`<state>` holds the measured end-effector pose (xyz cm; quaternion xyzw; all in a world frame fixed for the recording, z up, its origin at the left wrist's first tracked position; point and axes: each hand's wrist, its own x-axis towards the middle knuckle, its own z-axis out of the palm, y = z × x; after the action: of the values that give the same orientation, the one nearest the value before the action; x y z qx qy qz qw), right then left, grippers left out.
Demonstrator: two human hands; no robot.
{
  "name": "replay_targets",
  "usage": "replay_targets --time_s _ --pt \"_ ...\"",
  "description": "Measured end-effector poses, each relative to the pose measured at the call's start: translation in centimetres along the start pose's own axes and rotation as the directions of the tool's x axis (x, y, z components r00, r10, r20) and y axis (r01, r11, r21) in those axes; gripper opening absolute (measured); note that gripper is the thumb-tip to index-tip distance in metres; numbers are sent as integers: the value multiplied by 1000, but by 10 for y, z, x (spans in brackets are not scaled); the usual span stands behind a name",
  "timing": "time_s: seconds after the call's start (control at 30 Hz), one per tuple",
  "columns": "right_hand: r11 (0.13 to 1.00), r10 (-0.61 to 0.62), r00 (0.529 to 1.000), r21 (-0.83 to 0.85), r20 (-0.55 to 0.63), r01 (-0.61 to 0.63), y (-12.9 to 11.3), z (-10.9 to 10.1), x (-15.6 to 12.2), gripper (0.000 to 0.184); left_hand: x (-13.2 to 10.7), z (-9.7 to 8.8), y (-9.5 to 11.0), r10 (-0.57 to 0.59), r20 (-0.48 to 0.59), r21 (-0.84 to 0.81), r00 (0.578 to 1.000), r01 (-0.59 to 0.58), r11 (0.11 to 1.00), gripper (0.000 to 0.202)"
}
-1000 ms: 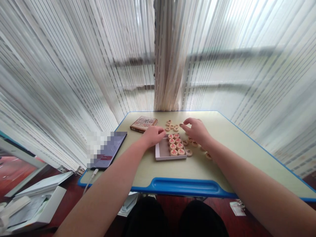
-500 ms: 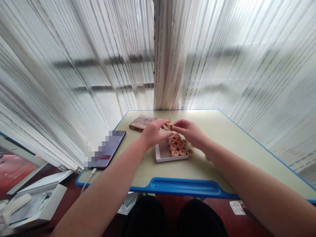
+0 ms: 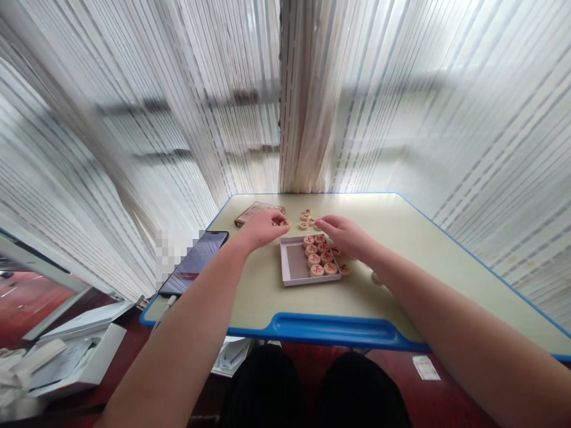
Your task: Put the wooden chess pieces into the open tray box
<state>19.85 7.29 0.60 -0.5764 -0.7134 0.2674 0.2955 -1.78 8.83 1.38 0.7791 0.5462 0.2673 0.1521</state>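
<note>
A shallow white box [image 3: 292,264] lies in the middle of the table and holds several round wooden chess pieces [image 3: 319,257] with red marks along its right side. My left hand [image 3: 263,227] hovers just beyond the box's far left corner, fingers pinched on a small chess piece [image 3: 284,223]. My right hand [image 3: 343,235] rests curled at the box's far right corner, over loose pieces; what its fingers hold is hidden. More loose pieces [image 3: 307,217] lie beyond the box.
A brown box lid [image 3: 252,211] lies at the far left of the blue-rimmed table [image 3: 330,330]. A phone [image 3: 194,261] with a cable lies on the left edge. Striped curtains hang behind. White boxes [image 3: 80,356] sit on the floor to the left.
Half a second ago both hands met above the box's far edge; now they have parted, the left moving left with a piece in its fingertips, the right dropping to the table.
</note>
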Motion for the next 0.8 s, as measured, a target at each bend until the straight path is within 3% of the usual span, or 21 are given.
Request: replay_targets --time_s 0.17,0.57,0.8 --pt "999 28 999 -26 23 -28 1 2 0 41 -5 -10 -2 30 179 -75 983 -17 997 32" --pt "999 50 995 -18 83 -48 3 3 2 37 -9 -6 7 22 285 86 958 -49 995 28" --pt "995 8 999 -99 38 -4 0 4 0 37 -7 -2 4 -4 296 152 955 -43 987 34"
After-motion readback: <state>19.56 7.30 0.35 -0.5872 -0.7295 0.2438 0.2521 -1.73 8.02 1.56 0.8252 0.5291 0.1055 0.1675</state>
